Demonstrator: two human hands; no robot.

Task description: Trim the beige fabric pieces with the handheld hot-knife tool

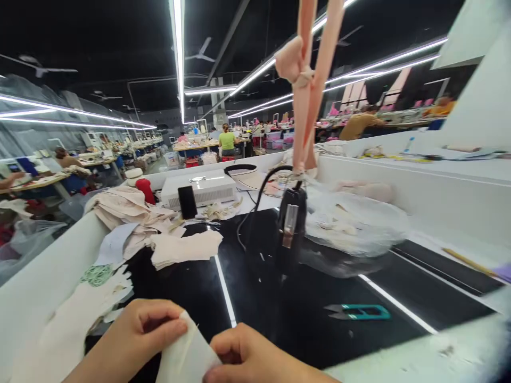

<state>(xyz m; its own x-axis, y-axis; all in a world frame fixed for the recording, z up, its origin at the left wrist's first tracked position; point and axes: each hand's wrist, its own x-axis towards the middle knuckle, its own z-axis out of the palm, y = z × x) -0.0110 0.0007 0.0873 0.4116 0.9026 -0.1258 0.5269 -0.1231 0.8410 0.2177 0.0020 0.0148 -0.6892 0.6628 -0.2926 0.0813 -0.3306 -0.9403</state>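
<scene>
Low in the view, a cream piece of fabric (pixel 188 355) is stretched between my two hands, its lower part cut off by the frame. My left hand (pixel 149 338) pinches its upper left edge between thumb and fingers. At its right edge, my right hand (pixel 243 354) is closed on it, the fingertips partly hidden. Beyond the hands, a stack of cream fabric pieces (pixel 187 249) lies on the black tabletop (pixel 263 303). Thread snips with a teal handle (pixel 369 312) rest to the right of my right hand.
A black machine head (pixel 292 218) stands mid-table below hanging peach fabric strips (pixel 305 106). Behind it is a clear plastic bag (pixel 355 223) with scraps. A white box (pixel 199 187), dark phone-like block (pixel 187 202) and heaped fabric (pixel 120 207) lie left. Other people work at distant tables.
</scene>
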